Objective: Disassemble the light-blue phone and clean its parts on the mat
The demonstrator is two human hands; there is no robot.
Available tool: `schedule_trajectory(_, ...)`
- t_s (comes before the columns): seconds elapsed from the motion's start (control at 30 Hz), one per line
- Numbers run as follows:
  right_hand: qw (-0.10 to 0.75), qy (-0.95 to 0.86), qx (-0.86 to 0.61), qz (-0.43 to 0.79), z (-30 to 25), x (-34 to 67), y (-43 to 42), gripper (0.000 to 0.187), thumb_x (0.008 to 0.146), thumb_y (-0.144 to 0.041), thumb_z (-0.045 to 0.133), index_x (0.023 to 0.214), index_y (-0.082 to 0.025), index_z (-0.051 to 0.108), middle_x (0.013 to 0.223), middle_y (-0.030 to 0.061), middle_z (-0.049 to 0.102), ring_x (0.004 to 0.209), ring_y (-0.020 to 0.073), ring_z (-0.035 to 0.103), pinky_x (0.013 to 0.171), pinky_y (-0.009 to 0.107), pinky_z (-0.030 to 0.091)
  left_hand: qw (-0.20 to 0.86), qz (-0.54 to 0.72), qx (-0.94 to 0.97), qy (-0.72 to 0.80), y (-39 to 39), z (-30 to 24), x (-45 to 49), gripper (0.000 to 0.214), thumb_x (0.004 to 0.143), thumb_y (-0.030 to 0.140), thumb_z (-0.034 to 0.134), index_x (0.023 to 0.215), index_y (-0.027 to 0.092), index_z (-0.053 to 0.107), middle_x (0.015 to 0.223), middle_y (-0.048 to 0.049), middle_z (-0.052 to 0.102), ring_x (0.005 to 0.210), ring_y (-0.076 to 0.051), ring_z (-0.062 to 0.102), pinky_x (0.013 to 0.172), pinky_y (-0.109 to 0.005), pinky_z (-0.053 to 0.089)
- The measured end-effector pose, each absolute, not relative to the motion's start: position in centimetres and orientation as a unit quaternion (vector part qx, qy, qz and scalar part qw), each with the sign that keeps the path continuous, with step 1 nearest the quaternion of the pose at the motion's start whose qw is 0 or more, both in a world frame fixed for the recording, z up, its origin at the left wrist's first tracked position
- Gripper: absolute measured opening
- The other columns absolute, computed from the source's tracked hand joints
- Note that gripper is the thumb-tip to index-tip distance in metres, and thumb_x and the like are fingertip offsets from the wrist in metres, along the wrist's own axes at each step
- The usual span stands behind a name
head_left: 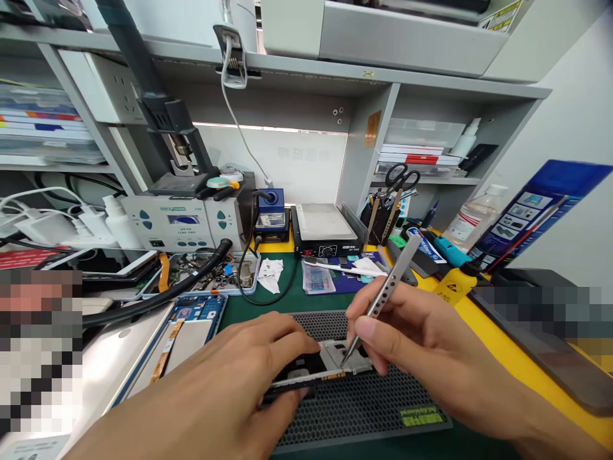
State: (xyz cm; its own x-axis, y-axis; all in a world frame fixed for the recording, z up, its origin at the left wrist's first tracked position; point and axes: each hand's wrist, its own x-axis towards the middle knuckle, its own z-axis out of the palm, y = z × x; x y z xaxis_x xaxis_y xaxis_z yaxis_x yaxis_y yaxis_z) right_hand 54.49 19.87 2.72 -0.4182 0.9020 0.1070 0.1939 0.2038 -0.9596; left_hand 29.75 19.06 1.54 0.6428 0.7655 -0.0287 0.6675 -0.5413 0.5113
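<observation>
A phone frame, dark at one end and silvery metal at the other, lies tilted over a black honeycomb mat. My left hand grips its left end, fingers on top and thumb at the near edge. In my right hand is a pair of steel tweezers with a row of holes, held like a pen. Their tips point down at the metal part of the frame, close to its near edge. Whether the tips pinch anything is too small to tell.
A tablet with its back off lies left, beside a tray of circuit boards. A black hose arches over them. A rework station, hot plate and tool holder stand behind. Bottles, including a yellow one, stand right.
</observation>
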Motion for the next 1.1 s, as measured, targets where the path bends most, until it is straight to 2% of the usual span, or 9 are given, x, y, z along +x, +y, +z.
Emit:
schedule_trajectory(0.1,0.364,-0.689,-0.411,0.473,2.7,54.2,19.4,0.014,0.101,-0.038,0.058,0.101,-0.024,0.063,0.068,-0.0057,0.056,0.057,0.007,0.053,0.05,0.014,0.044,0.252,0.105,0.875,0.4,19.1,1.5,30.0,0.037,0.091,0.026,0.058,0.124,0.042,0.054,0.129,0.0054,0.058,0.12,-0.019,0.057,0.102,-0.032,0.047)
schedule_trajectory(0.23,0.393,-0.664,-0.43,0.47,2.8,54.4,19.3,0.017,0.097,-0.038,0.066,0.094,-0.022,0.063,0.058,-0.0079,0.052,0.049,0.0059,0.05,0.045,0.014,0.04,0.232,0.112,0.882,0.395,19.1,1.3,30.2,0.042,0.094,0.036,0.058,0.134,0.044,0.049,0.131,0.0037,0.057,0.12,-0.021,0.057,0.102,-0.037,0.048)
schedule_trajectory(0.33,0.381,-0.643,-0.438,0.499,2.6,55.0,19.3,0.021,0.093,-0.039,0.071,0.088,-0.02,0.062,0.06,-0.0073,0.052,0.048,0.0056,0.05,0.045,0.015,0.04,0.209,0.098,0.887,0.399,19.0,1.0,30.4,0.037,0.094,0.043,0.057,0.131,0.038,0.055,0.128,0.0,0.059,0.119,-0.025,0.057,0.1,-0.043,0.049)
schedule_trajectory(0.43,0.325,-0.642,-0.431,0.545,2.0,55.6,19.4,0.025,0.091,-0.041,0.072,0.087,-0.018,0.063,0.064,-0.0047,0.055,0.048,0.0063,0.051,0.044,0.017,0.039,0.197,0.088,0.893,0.395,19.0,1.1,30.7,0.036,0.092,0.043,0.059,0.127,0.032,0.059,0.126,-0.0035,0.06,0.119,-0.028,0.057,0.101,-0.047,0.049)
schedule_trajectory(0.6,0.302,-0.633,-0.411,0.583,0.6,55.9,19.6,0.028,0.091,-0.042,0.072,0.086,-0.017,0.06,0.064,-0.0051,0.052,0.047,0.0059,0.048,0.044,0.018,0.036,0.187,0.046,0.901,0.39,19.0,1.4,31.5,0.048,0.085,0.038,0.066,0.129,0.023,0.06,0.124,-0.0104,0.062,0.119,-0.034,0.055,0.103,-0.054,0.047)
schedule_trajectory(0.73,0.294,-0.628,-0.407,0.594,-0.6,56.2,19.1,0.023,0.094,-0.039,0.069,0.088,-0.018,0.06,0.07,-0.0042,0.052,0.051,0.0066,0.048,0.047,0.019,0.037,0.192,0.056,0.898,0.391,19.2,1.0,31.3,0.04,0.082,0.033,0.066,0.121,0.025,0.062,0.123,-0.0093,0.06,0.114,-0.031,0.058,0.098,-0.049,0.051)
schedule_trajectory(0.87,0.323,-0.652,-0.388,0.565,-1.9,56.3,18.4,0.013,0.095,-0.032,0.067,0.091,-0.021,0.062,0.083,-0.0002,0.056,0.059,0.0093,0.049,0.048,0.022,0.038,0.195,0.069,0.898,0.389,19.3,0.6,31.0,0.039,0.079,0.029,0.065,0.118,0.028,0.061,0.123,-0.0071,0.059,0.111,-0.029,0.059,0.093,-0.044,0.054)
schedule_trajectory(1.0,0.356,-0.692,-0.369,0.508,-2.3,56.0,18.1,0.004,0.095,-0.022,0.065,0.093,-0.022,0.062,0.09,0.0033,0.064,0.073,0.0149,0.062,0.056,0.024,0.049,0.187,0.063,0.899,0.392,19.2,0.5,31.1,0.042,0.077,0.026,0.064,0.119,0.028,0.061,0.121,-0.0069,0.059,0.111,-0.03,0.059,0.094,-0.046,0.053)
schedule_trajectory(1.1,0.379,-0.759,-0.332,0.412,-2.1,55.8,17.5,0.017,0.09,-0.008,0.066,0.093,-0.024,0.062,0.088,0.0024,0.069,0.08,0.0164,0.07,0.067,0.026,0.056,0.193,0.075,0.897,0.39,19.1,0.4,31.0,0.039,0.078,0.027,0.064,0.117,0.032,0.059,0.125,-0.0038,0.058,0.113,-0.028,0.058,0.094,-0.044,0.053)
